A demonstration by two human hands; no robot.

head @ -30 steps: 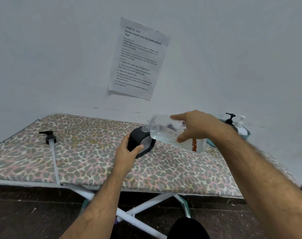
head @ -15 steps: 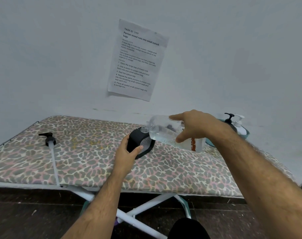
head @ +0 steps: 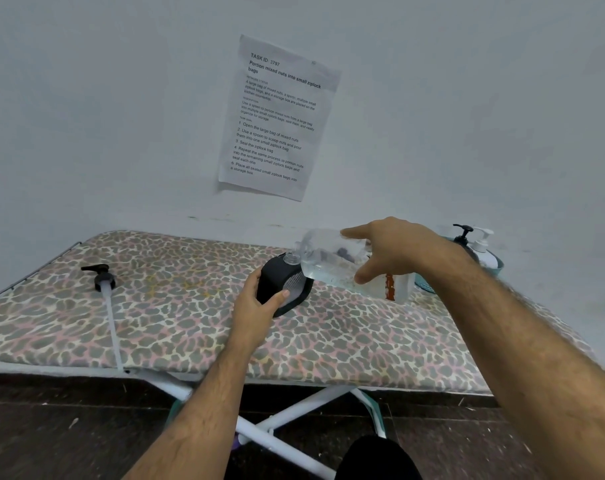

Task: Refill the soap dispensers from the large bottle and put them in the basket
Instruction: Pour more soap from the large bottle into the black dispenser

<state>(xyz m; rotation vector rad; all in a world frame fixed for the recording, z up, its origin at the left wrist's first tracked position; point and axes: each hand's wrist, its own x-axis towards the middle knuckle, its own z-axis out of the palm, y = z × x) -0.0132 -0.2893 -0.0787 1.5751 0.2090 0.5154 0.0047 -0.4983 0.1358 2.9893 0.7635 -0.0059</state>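
- The black dispenser [head: 283, 285] stands on the leopard-print board [head: 176, 327] near its middle, leaning a little; its neck is uncapped, and a grey ribbed panel shows on its front face
- The left hand [head: 259, 306] grasps the black dispenser from the near side, thumb across the front and fingers wrapped behind
- The large bottle [head: 332, 265], clear plastic with clear liquid pooled along its lower side, is tipped almost flat; its mouth sits right over the dispenser's neck, though whether the two touch is hard to tell; a red-brown label band shows near its base
- The right hand [head: 394, 251] grips the large bottle round its middle from above, forefinger stretched along the top and thumb underneath
- A black pump head [head: 100, 277] lies on the board well to the left, apart from both hands; its long pale tube runs toward the near edge
- A teal basket [head: 495, 268] sits at the board's far right corner, behind the right forearm; two pump bottles stand in it, one with a black pump [head: 463, 233] and one white [head: 483, 247]
- A printed sheet [head: 277, 119] hangs on the pale wall above the board
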